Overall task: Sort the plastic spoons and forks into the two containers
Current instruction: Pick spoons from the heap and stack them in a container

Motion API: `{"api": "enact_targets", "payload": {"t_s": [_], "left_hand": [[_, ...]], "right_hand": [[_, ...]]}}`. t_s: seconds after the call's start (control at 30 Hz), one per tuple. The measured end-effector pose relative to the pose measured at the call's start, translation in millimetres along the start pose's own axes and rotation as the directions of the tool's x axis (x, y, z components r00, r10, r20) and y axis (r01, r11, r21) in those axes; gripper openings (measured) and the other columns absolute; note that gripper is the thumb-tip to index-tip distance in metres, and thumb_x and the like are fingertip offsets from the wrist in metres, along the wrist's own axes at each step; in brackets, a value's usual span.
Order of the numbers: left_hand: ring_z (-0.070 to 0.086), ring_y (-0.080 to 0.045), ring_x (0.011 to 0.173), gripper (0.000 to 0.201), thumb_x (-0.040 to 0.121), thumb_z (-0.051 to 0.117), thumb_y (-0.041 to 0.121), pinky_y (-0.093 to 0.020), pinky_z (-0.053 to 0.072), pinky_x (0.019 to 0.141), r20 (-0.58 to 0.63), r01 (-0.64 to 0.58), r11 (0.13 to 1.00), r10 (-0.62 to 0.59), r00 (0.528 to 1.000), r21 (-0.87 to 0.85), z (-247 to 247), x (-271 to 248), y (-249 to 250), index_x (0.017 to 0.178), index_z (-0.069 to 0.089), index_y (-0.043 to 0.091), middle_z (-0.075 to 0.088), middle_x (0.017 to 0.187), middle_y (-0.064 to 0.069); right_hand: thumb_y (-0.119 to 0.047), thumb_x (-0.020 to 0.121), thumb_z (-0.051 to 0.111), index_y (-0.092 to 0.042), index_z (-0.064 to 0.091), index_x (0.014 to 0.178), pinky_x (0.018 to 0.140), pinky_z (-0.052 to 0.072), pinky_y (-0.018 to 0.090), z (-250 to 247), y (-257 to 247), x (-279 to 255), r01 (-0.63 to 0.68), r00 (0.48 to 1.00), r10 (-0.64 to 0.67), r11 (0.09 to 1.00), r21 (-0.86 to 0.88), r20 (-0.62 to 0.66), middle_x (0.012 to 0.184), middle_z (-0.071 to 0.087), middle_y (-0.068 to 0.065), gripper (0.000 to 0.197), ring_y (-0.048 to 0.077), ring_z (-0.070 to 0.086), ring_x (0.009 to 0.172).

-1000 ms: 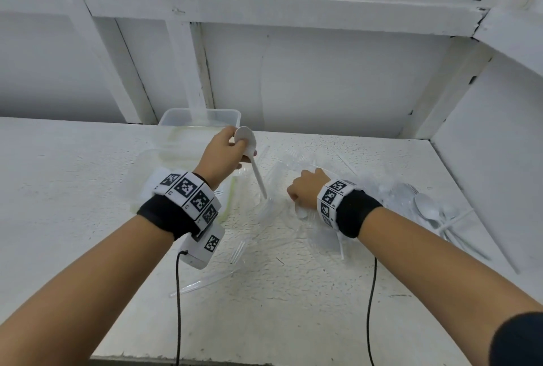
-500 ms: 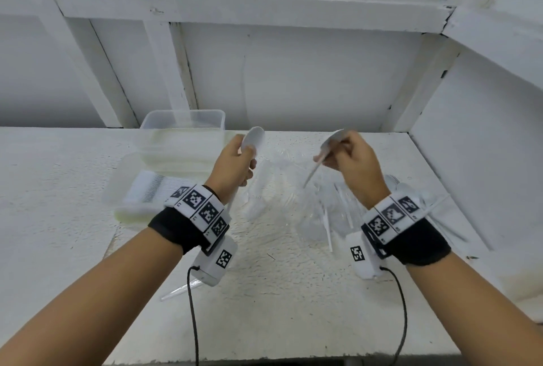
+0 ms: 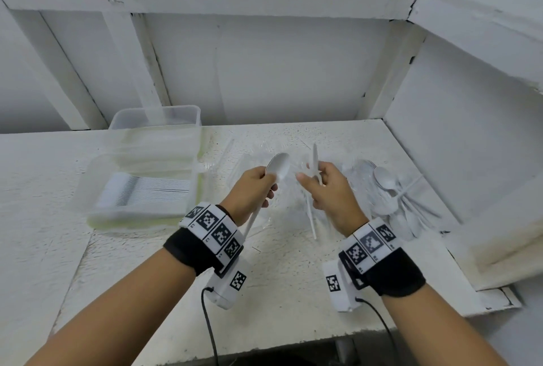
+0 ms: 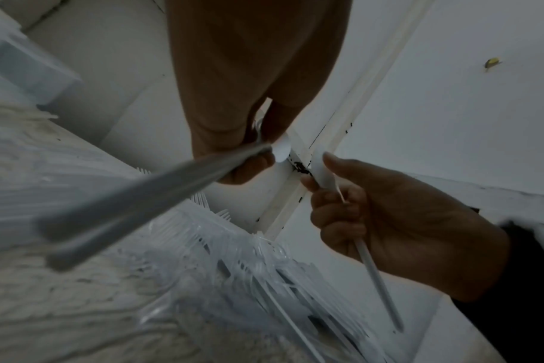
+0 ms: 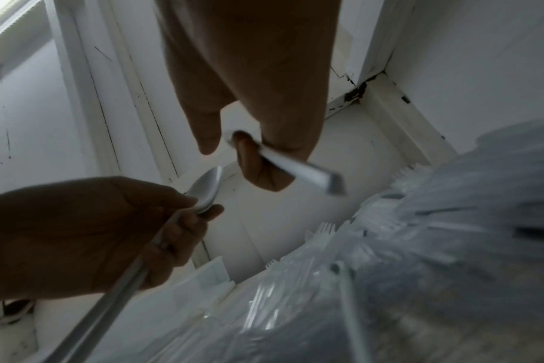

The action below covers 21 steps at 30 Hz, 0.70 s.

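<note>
White plastic spoon (image 3: 277, 166) is being gripped in curled fingers by the left hand (image 3: 249, 192); the right hand (image 3: 329, 192) is pinching another utensil (image 3: 315, 166) upright, just beside it.

White spoon (image 3: 277, 166) upright, bowl up

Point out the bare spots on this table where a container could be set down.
Bare tabletop lies in front, between the two wrists and the near edge, and far left beside the near container. It is crowded behind both hands: clear forks in the middle, a spoon pile at right.
</note>
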<state>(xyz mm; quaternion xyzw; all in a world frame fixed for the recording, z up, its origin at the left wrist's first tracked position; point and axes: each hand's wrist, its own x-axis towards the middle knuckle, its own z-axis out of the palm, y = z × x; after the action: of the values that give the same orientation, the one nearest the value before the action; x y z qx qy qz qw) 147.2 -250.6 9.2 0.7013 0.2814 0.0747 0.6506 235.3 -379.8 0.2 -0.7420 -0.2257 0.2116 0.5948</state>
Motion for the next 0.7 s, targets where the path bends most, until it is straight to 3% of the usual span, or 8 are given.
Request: {"api": "enact_targets", "payload": {"t_s": [0.07,0.17,0.23,0.37,0.43,0.53,0.63,0.7], "left_hand": [[0.046,-0.011,0.064,0.016,0.096,0.045,0.013,-0.022,0.04,0.058,0.039,-0.017,1.0,0.016,0.999,0.007,1.7,-5.2,-5.5,0.084,0.055,0.013,0.05,0.073,-0.001],[0.048,-0.011,0.064,0.014,0.095,0.051,0.016,-0.022,0.042,0.061,0.08,-0.022,1.0,0.023,0.997,-0.014,3.2,-12.5,-11.0,0.083,0.058,0.015,0.051,0.072,-0.001],[0.048,-0.01,0.065,0.016,0.095,0.05,0.016,-0.021,0.043,0.061,0.08,-0.033,0.999,0.033,0.996,-0.002,2.7,-17.0,-12.5,0.081,0.058,0.015,0.051,0.073,0.0],[0.047,-0.01,0.07,0.025,0.095,0.039,0.01,-0.021,0.042,0.062,0.039,-0.066,0.997,0.065,0.997,0.032,-3.1,-23.3,-13.5,0.079,0.058,0.015,0.052,0.077,0.0],[0.048,-0.01,0.072,0.024,0.096,0.039,0.012,-0.022,0.043,0.063,0.03,-0.1,0.993,0.099,0.995,0.058,-5.0,-24.9,-13.4,0.083,0.059,0.017,0.053,0.079,0.001],[0.052,-0.009,0.073,0.021,0.097,0.043,0.017,-0.021,0.047,0.065,-0.011,-0.127,0.992,0.127,0.992,0.025,-4.4,-25.3,-13.9,0.088,0.062,0.021,0.056,0.08,0.001],[0.054,-0.01,0.07,0.024,0.097,0.042,0.012,-0.023,0.05,0.066,-0.055,-0.096,0.995,0.095,0.994,-0.029,-2.9,-23.2,-16.3,0.086,0.063,0.016,0.056,0.076,0.0],[0.054,-0.012,0.067,0.02,0.098,0.04,0.012,-0.026,0.048,0.065,-0.107,-0.057,0.995,0.048,0.993,-0.082,-4.1,-22.1,-18.0,0.095,0.06,0.013,0.055,0.078,-0.001]], "right_hand": [[-0.028,0.084,0.067,-0.017,0.053,0.106,0.044,0.035,0.016,11.3,-1.7,0.4,-0.031,0.998,0.033,0.999,0.044,-0.047,0.072,0.043,-0.004,0.028,0.008,0.041,0.058],[-0.022,0.085,0.067,-0.015,0.057,0.084,0.041,0.032,0.016,22.7,-1.6,1.8,-0.024,0.997,0.025,0.999,0.027,-0.069,0.062,0.041,-0.007,0.012,0.003,0.039,0.046],[-0.02,0.086,0.065,-0.015,0.056,0.073,0.043,0.032,0.019,26.6,-0.4,2.0,-0.003,0.995,0.002,1.0,-0.017,-0.1,0.055,0.04,-0.007,0.017,0.003,0.037,0.041],[-0.023,0.089,0.062,-0.009,0.059,0.071,0.052,0.034,0.029,33.4,1.2,-0.4,0.01,0.981,-0.015,1.0,-0.027,-0.195,0.051,0.037,-0.007,0.023,0.01,0.035,0.047],[-0.024,0.09,0.061,-0.016,0.055,0.065,0.05,0.036,0.027,36.8,1.2,-2.1,0.018,0.974,-0.014,1.0,0.016,-0.226,0.051,0.04,-0.007,0.026,0.009,0.037,0.047],[-0.024,0.088,0.063,-0.016,0.057,0.069,0.042,0.032,0.022,41.5,2.9,-2.4,-0.051,0.986,0.07,0.991,0.127,-0.151,0.054,0.041,-0.005,0.022,0.008,0.034,0.043],[-0.022,0.091,0.058,-0.017,0.059,0.067,0.05,0.032,0.024,41.5,8.7,-1.7,-0.067,0.986,0.074,0.997,0.05,-0.152,0.054,0.049,-0.006,0.025,0.01,0.037,0.049],[-0.022,0.095,0.05,-0.012,0.058,0.074,0.052,0.041,0.023,33.3,6.6,-1.3,-0.079,0.97,0.103,0.99,0.118,-0.22,0.062,0.053,0.0,0.025,0.012,0.045,0.054]]}}
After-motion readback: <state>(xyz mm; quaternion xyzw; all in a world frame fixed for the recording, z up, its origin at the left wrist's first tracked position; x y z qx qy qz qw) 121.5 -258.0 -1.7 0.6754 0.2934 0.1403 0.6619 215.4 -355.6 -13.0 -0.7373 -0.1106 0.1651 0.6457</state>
